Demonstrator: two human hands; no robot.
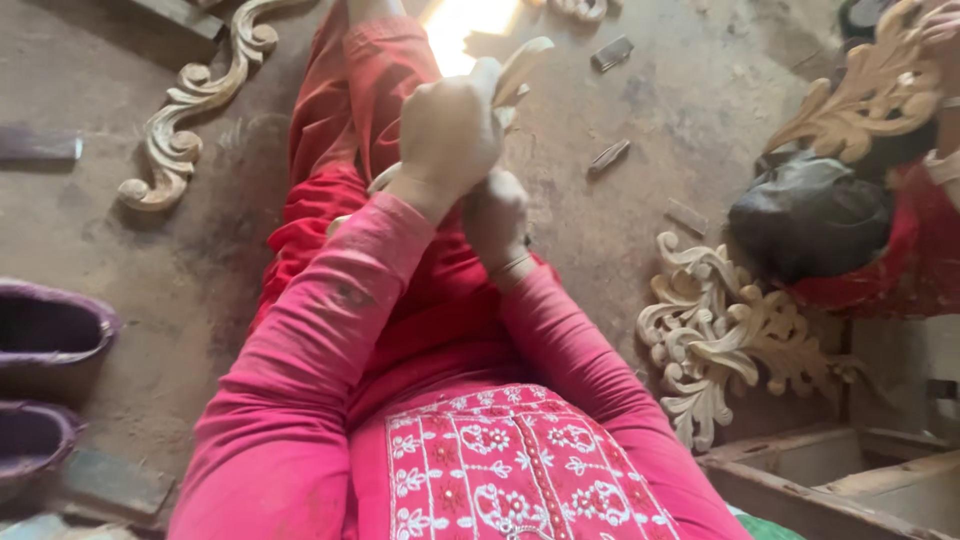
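Dusty floor [600,250]; left hand [450,130] fingers grip carved wood piece [515,70]; right hand [495,215] fingers apparently closed, contents unclear.

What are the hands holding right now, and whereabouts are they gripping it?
Both hold a pale carved wooden piece. The left hand wraps its middle; the right hand grips lower down, where the piece is mostly hidden.

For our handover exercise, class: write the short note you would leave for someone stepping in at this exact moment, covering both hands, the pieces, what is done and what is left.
Left hand: closed grip on the pale carved wooden piece, held over the lap.
Right hand: just beneath, closed around its lower end; any tool is hidden.
Around: a carved scroll on the dirt floor to the left, a carved leafy panel to the right, a person nearby holding another ornate carving.
Done: shape is cut.
Left: cannot be judged from here.
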